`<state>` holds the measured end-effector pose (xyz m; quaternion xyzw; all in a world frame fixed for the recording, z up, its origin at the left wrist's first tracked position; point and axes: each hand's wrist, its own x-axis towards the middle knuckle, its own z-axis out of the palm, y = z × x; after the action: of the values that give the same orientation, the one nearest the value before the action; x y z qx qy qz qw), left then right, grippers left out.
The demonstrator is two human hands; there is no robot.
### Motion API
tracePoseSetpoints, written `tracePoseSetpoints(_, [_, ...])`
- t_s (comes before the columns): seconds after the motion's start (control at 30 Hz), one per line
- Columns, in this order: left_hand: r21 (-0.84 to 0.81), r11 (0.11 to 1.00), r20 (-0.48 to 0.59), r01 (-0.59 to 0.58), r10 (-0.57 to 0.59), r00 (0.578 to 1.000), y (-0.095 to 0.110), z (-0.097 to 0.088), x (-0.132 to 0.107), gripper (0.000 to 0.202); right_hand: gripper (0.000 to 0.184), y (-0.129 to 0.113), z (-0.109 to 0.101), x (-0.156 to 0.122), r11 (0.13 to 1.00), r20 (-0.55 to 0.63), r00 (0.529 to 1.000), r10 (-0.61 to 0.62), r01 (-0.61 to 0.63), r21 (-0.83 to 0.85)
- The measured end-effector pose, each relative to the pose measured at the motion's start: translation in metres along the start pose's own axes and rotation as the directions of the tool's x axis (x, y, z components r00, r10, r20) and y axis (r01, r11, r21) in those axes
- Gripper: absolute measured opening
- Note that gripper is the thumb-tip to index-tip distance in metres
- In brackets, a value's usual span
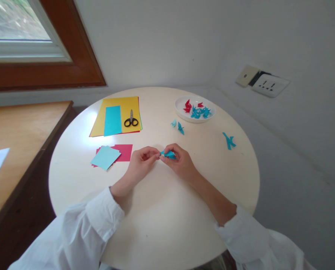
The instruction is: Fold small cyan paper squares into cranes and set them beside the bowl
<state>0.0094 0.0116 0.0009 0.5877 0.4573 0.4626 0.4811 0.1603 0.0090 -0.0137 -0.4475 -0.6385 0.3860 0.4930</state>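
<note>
A small piece of folded blue paper (169,154) is held over the middle of the round table. My right hand (181,160) is closed around it, thumb and fingers pinching its sides. From the other side, my left hand (144,161) pinches the paper's left tip between thumb and forefinger. The fingers hide part of the folds. Just beyond the hands lie a blue paper crane (181,128) and a smaller pale blue folded piece (173,123). Left of my left hand, pale blue paper squares (105,157) overlap crimson paper sheets (124,152).
A white plate (179,112) at the back right holds red and blue folded cranes. Black-handled scissors (131,120) and a blue paper strip (112,120) lie on yellow sheets (99,123). Blue paper scraps (229,141) lie at right. A wooden desk (29,127) stands left; walls are behind and right.
</note>
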Motion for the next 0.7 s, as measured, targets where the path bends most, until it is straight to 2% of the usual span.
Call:
tracePoseSetpoints(0.23, [-0.001,1.0,0.027,0.014,-0.014,1.0,-0.0004,-0.0005,0.0001,0.011,0.012,0.0015,0.0008,0.0009,0.997,-0.023,0.999,0.043,-0.041,0.062])
tracePoseSetpoints(0.43, [0.048,0.999,0.081,-0.022,0.018,0.997,-0.0026,0.0011,-0.0001,0.014,0.016,0.0011,0.0016,0.0017,0.99,-0.029,0.996,0.088,-0.084,0.114])
tracePoseSetpoints(0.7, [0.109,0.993,0.06,-0.049,0.043,0.997,-0.0069,0.0004,-0.0004,0.012,0.014,0.0026,0.0026,0.0027,0.972,-0.002,0.982,0.189,-0.187,0.143])
